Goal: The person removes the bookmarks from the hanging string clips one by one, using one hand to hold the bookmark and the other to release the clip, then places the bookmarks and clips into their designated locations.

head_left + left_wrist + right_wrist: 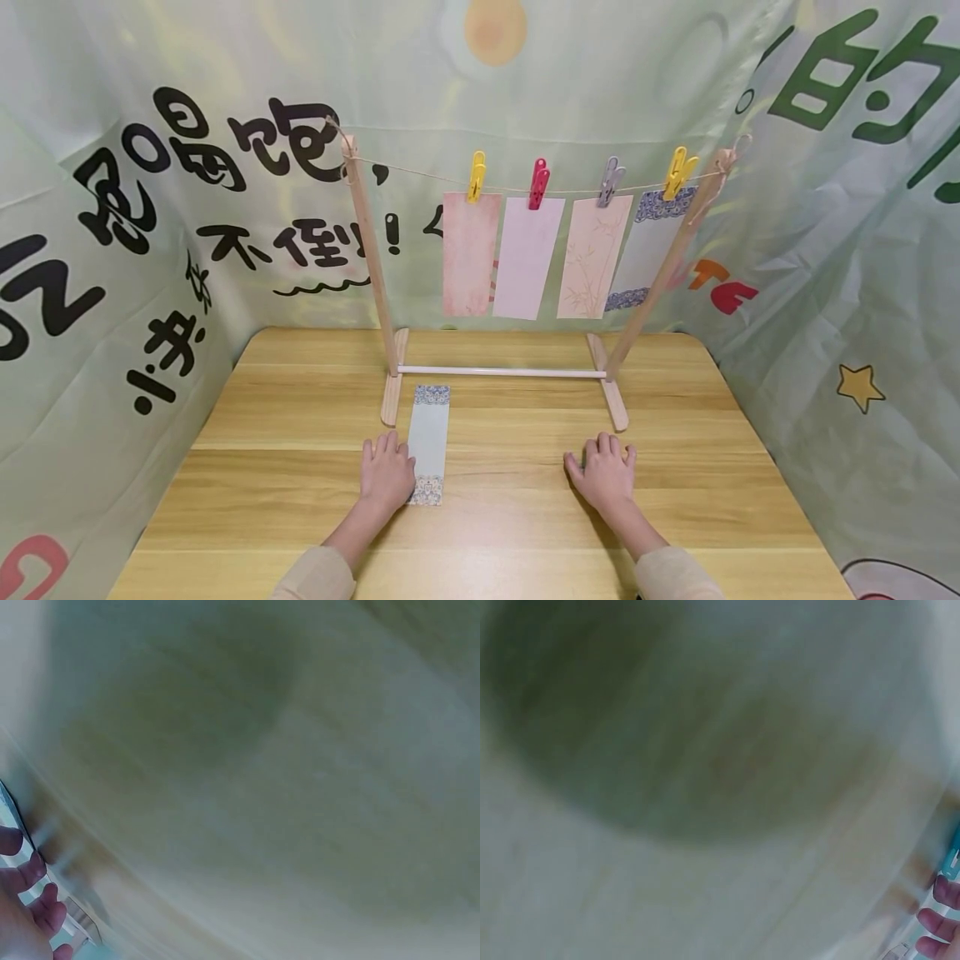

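"Around the workspace, biggest first?"

"Printed cloth (pixel 585 87) behind and at both sides. Then wooden table (pixel 502 550), then the stand (pixel 502 372) toward its far edge, feet set wide, probably for balance."

"Strung on it?"

"String (pixel 577 192) across the top, likely so cards hung clear of the table: pink card (pixel 471 254), lilac card (pixel 528 258), peach card (pixel 594 257), blue-bordered card (pixel 647 250). Right post (pixel 677 250) crossed in front of that last one, hiding some of it."

"Main thing?"

"Loose card (pixel 430 442), flat on the table, long side running away from me, far end near the stand's left foot (pixel 392 400)."

"Fingers?"

"My left hand (pixel 387 473) was at its left edge, covering a bit; fingers loosely extended, slightly apart, no pinch seen. Presumably there to steady it; couldn't tell if the thumb pressed. My right hand (pixel 604 477) was well apart, fingers and thumb spread, holding nothing. Wrist views: mostly blur."

"Smallest?"

"Yellow peg (pixel 476 177), red peg (pixel 538 183), grey-purple peg (pixel 611 181), second yellow peg (pixel 679 173). One per card, to keep each up, I'd say."
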A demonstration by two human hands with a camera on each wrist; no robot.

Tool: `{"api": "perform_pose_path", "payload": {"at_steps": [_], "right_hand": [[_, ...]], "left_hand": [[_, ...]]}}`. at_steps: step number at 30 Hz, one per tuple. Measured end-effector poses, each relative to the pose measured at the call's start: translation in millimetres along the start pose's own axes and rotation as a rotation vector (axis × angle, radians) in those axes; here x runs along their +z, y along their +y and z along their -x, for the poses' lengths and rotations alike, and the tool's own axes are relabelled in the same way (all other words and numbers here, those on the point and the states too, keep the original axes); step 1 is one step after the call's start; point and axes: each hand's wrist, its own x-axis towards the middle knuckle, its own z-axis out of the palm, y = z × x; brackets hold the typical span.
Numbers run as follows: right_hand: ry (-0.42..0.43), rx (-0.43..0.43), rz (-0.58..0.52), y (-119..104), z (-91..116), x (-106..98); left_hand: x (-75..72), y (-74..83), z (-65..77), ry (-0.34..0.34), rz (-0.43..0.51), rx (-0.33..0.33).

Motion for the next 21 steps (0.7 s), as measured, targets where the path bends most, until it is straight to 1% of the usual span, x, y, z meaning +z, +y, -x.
{"api": "perform_pose_path", "payload": {"at_steps": [6, 9, 14, 17, 21], "right_hand": [[0.004, 0.002, 0.010, 2, 0, -2], [0.017, -0.001, 0.006, 2, -2, -5], [0.047, 0.003, -0.012, 1, -7, -13], [0.081, 0.009, -0.036, -1, -12, -19], [0.134, 0.003, -0.076, -5, -21, -31]], "left_hand": [[1.0, -1.6, 0.9, 0.070, 0.072, -0.026], [-0.1, -2.5, -1.1, 0.089, 0.092, -0.040], [-2.7, -4.7, -7.4, 0.087, 0.117, -0.066], [-4.7, -6.1, -12.0, 0.087, 0.119, -0.071], [-10.9, -7.1, -18.1, 0.094, 0.126, -0.073]]}}
